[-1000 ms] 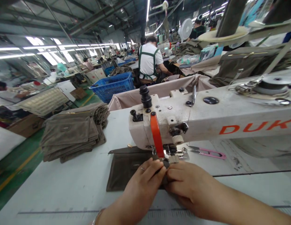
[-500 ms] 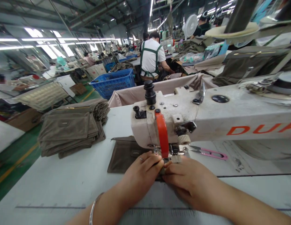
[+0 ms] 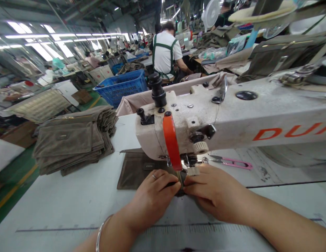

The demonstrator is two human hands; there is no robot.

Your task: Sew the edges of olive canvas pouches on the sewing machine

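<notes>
Head view: my left hand [image 3: 152,199] and right hand [image 3: 214,190] pinch the olive canvas pouch [image 3: 136,171] firmly at twelve o'clock, keeping its edge lined up under the presser foot [image 3: 190,171].

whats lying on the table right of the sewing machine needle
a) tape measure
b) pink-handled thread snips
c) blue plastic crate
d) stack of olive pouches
b: the pink-handled thread snips lie on the table, under the arm of the sewing machine and right of its needle area.
</notes>
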